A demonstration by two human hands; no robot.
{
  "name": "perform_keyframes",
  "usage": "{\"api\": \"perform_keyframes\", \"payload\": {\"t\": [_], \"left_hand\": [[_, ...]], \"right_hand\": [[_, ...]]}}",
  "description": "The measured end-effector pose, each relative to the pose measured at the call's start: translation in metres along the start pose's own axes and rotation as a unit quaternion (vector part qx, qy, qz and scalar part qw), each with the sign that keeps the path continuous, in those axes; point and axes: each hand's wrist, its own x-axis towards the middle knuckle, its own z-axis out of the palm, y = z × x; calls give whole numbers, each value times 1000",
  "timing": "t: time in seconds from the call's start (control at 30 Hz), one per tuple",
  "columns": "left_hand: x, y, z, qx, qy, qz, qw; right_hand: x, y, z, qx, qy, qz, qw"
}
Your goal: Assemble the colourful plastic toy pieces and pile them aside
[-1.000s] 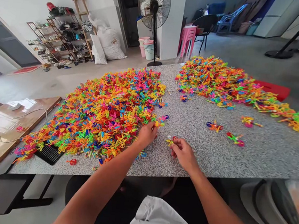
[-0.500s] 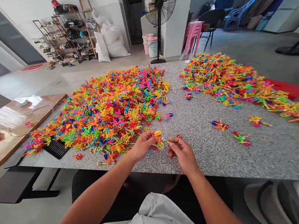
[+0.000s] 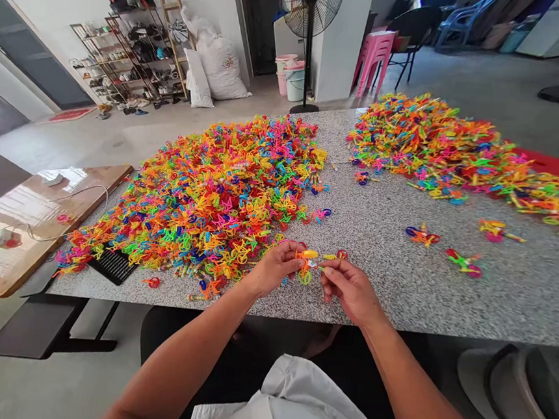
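Orange, yellow and green, one plastic piece (image 3: 306, 264) sits pinched in my left hand (image 3: 274, 271), over the counter (image 3: 370, 230). On my feed a second ago, that hand was at the edge of the big heap (image 3: 202, 196); now it has come back toward me, bringing the piece close to my right hand (image 3: 350, 293). The right fingers are drawn to a narrow pinch; what sits between them is too small to tell. A red ring (image 3: 342, 254) shows just beyond.
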Motion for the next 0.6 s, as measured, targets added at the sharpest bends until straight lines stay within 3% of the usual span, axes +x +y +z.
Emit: {"api": "perform_keyframes", "payload": {"t": [0.1,0.23,0.33,0.43,0.53,0.6], "left_hand": [[-1,-3,1,18,21,11,1000],[-2,-10,4,124,46,33,991],[-4,-22,9,208,87,54,973],[-2,-33,13,226,118,72,964],[11,-34,9,198,99,58,973],[27,-30,0,221,114,51,967]], "right_hand": [[0,-1,0,4,-2,18,1000],[-3,4,0,-11,7,41,999],[-7,12,6,-84,40,17,996],[-6,16,7,-129,63,-9,990],[1,6,-16,-108,93,-9,990],[9,-7,-48,-67,182,-27,981]]}}
